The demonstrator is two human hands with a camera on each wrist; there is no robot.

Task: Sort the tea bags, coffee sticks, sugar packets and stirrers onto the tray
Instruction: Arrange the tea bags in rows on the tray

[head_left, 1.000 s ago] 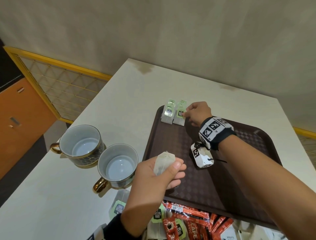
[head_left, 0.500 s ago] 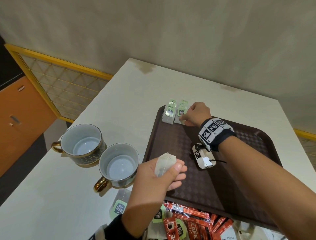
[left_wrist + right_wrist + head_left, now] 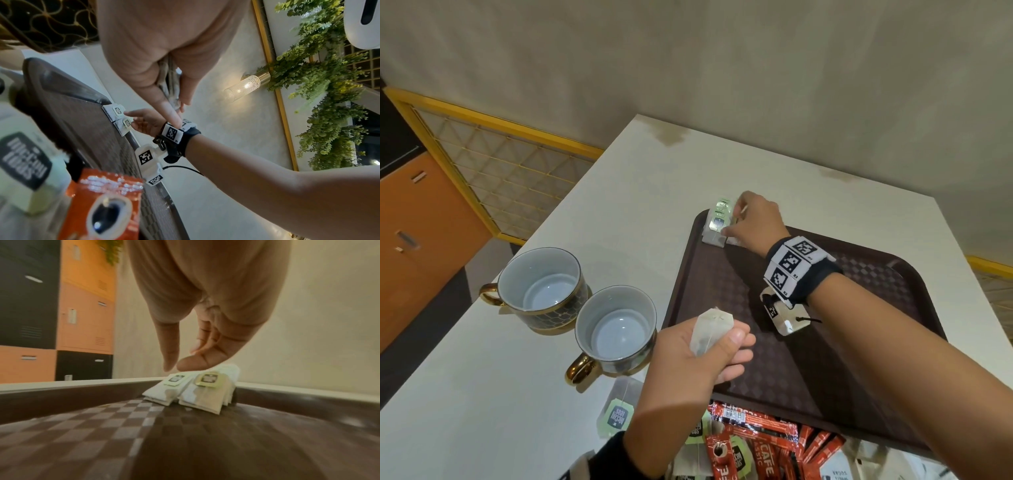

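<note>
A brown checkered tray [image 3: 859,359] lies on the white table. Two small stacks of tea bags [image 3: 717,228] with green tags lean in its far left corner. My right hand [image 3: 732,222] reaches over there, thumb and forefinger stretched out and touching the right stack; the right wrist view shows the thumb tip [image 3: 191,365] resting on the tea bags [image 3: 191,389], not gripping them. My left hand [image 3: 722,342] hovers over the tray's near left edge and pinches one untagged-looking tea bag [image 3: 709,329] between thumb and fingers. Stirrers are not visible.
Two grey cups with gold handles [image 3: 541,287] [image 3: 616,327] stand left of the tray. At the table's near edge lies a heap of red coffee sticks [image 3: 756,428], green-tagged tea bags [image 3: 616,416] and white sugar packets [image 3: 835,469]. A wall backs the table.
My right hand has slid a little left over the right tea bag stack, now covering most of it. The left hand keeps its tea bag and has barely moved.
</note>
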